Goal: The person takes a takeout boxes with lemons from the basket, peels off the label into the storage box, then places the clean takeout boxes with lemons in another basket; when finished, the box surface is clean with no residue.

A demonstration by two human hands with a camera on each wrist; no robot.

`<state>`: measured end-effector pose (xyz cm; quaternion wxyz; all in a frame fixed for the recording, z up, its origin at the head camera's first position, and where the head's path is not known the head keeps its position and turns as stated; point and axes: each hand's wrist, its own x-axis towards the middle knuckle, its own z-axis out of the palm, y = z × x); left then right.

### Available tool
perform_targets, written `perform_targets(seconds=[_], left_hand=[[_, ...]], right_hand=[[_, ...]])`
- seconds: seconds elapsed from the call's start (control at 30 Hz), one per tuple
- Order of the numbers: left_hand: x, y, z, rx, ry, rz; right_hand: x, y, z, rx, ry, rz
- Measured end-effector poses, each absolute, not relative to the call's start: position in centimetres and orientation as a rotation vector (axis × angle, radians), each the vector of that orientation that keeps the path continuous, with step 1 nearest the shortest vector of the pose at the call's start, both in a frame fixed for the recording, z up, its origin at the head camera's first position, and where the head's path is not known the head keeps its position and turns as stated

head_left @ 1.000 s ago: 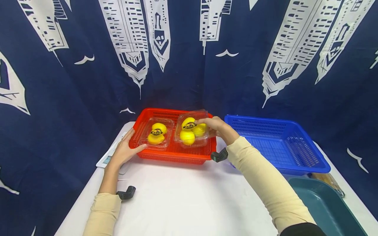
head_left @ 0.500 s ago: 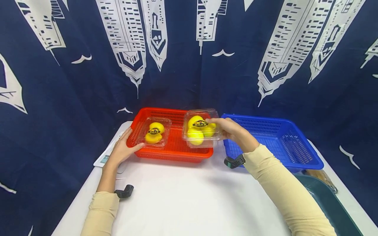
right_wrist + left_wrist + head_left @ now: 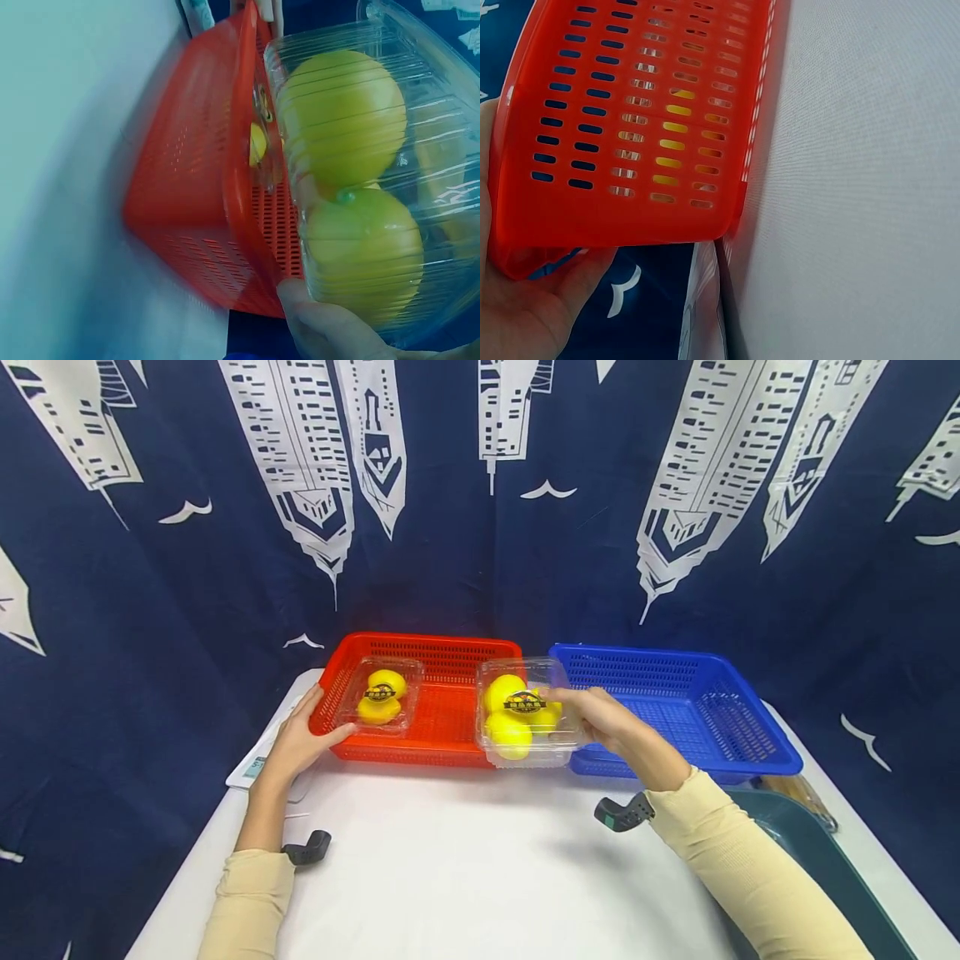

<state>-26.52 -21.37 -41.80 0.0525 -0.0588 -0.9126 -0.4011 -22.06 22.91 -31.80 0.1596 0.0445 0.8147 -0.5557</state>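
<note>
My right hand (image 3: pixel 603 714) grips the right side of a clear plastic fruit box (image 3: pixel 558 672), thumb on its lid. Round yellow fruits (image 3: pixel 510 735) show inside, and a dark label (image 3: pixel 525 702) marks the lid. The box is held up over the red basket's right front corner, overlapping the gap before the blue basket. At the left end of the red basket (image 3: pixel 442 752), my left hand (image 3: pixel 296 747) rests on the corner rim, fingers spread and thumb toward the front. A second clear box (image 3: pixel 352 702) with two yellow fruits (image 3: pixel 380 710) sits inside there.
To the right stands a blue basket (image 3: pixel 667 718). A dark green tray (image 3: pixel 810 852) lies nearer, with a brownish item (image 3: pixel 795 793) beside it. A white device with a small display (image 3: pixel 255 768) is partly behind my left hand. A navy patterned cloth (image 3: pixel 442 577) hangs behind the white table (image 3: pixel 450 860).
My right hand has carried the fruit box rightward and slightly nearer, from above the red basket to its right front corner. My left hand stays at the basket's left corner. The head view has turned rightward.
</note>
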Motion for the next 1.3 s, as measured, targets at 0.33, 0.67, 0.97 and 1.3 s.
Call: perform_targets(seconds=[0.33,0.67,0.97,1.3], left_hand=[[-26.3,-21.6,-42.1,-0.172,-2.773,-1.186],[-26.2,-21.5,-42.5,-0.147,-2.789,-1.183],[-26.3,-21.4,-42.2,-0.158,-2.787,-1.163],[-26.3,-21.2,-41.8,-0.149,-2.784,-1.166]], right_hand=[[-18.3,24.0,-33.8,0.115,2.328,-1.596],[-15.1,24.0,-34.9,0.098,2.305,-1.662],[-12.9,23.6,-35.7,0.134,2.302,-1.724],[-9.9,24.0,-37.8,0.138,2.247,-1.802]])
